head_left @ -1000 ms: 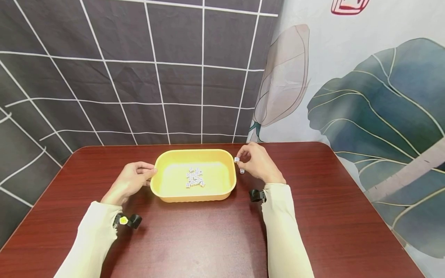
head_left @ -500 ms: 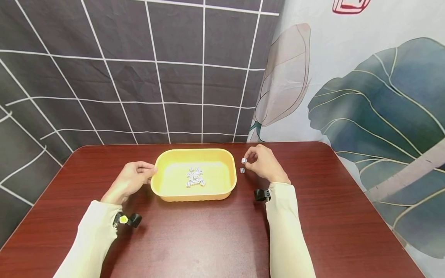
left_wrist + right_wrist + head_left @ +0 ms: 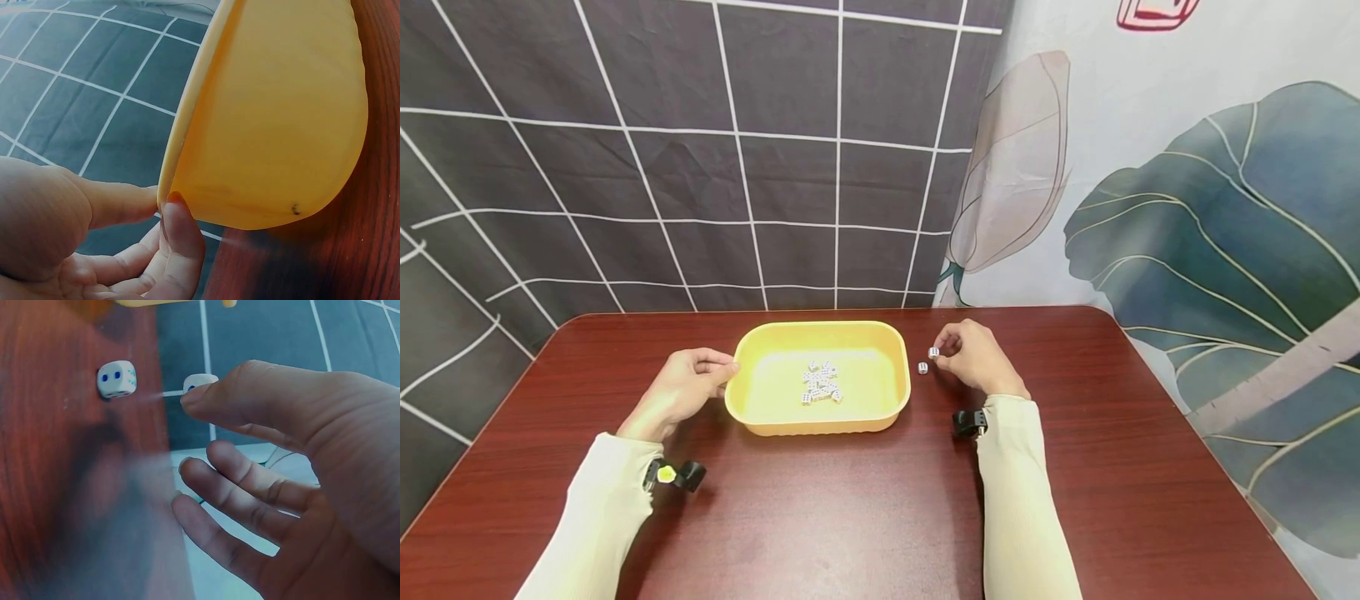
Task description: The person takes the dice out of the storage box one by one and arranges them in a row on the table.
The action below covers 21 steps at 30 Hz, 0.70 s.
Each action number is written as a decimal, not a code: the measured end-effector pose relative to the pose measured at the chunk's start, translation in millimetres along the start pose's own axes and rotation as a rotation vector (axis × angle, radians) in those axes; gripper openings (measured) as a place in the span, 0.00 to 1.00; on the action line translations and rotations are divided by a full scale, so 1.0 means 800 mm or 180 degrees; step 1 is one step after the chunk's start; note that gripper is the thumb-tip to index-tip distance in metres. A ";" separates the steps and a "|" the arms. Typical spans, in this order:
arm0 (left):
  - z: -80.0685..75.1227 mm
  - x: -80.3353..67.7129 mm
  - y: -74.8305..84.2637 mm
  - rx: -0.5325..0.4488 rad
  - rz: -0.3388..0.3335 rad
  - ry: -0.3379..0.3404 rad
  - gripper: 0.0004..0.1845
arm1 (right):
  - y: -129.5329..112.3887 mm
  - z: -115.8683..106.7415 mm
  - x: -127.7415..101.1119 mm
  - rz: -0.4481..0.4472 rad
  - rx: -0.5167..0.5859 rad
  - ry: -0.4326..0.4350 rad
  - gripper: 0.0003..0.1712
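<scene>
Both forearms, in pale sleeves, reach forward from the near edge of the worktop (image 3: 850, 517) toward its far half. The left hand (image 3: 679, 392) lies at the left short end of the yellow tray (image 3: 820, 421), fingers loosely curled, with thumb and forefinger pinching the tray's rim; the left wrist view shows the thumb under the lip and a fingertip (image 3: 134, 201) on its outer edge. The right hand (image 3: 973, 360) rests just right of the tray, its fingers bent inward, and pinches a white die (image 3: 934, 352) between thumb and forefinger, held slightly above the worktop; in the right wrist view only a corner of this die shows past the thumb tip (image 3: 200, 394), the other fingers hanging relaxed and apart below. A second die (image 3: 922, 367) lies on the worktop between the tray's right wall and the right hand, close beside the held one, apart from the fingers, with a two-pip face turned toward the wrist camera. The tray sits near the middle of the far edge, its long axis running left to right, parallel to that edge, open side up. A cluster of dice (image 3: 820, 385) lies at the middle of its floor.
</scene>
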<state>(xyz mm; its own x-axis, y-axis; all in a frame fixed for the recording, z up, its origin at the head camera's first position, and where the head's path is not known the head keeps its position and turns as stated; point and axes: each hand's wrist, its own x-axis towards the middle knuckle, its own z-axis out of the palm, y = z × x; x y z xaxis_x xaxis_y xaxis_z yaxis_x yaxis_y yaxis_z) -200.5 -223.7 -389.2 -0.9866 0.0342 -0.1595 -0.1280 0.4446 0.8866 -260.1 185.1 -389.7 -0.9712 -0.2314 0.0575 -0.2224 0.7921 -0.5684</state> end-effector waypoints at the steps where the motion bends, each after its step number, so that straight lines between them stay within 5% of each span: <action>1: 0.000 0.000 0.000 -0.0002 0.0001 0.0002 0.20 | 0.001 0.001 0.000 0.0015 0.0001 -0.0012 0.03; 21: -0.001 -0.001 0.002 0.0045 0.0010 -0.0009 0.20 | 0.016 0.017 0.004 0.0130 -0.0099 -0.0096 0.05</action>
<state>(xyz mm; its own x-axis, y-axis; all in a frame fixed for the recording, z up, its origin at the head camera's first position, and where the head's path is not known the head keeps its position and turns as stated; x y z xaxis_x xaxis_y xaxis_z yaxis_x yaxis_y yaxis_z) -200.0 -223.8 -387.6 -0.9867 0.0381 -0.1579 -0.1233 0.4571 0.8808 -264.9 187.3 -407.9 -0.9765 -0.2151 0.0099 -0.1857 0.8183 -0.5440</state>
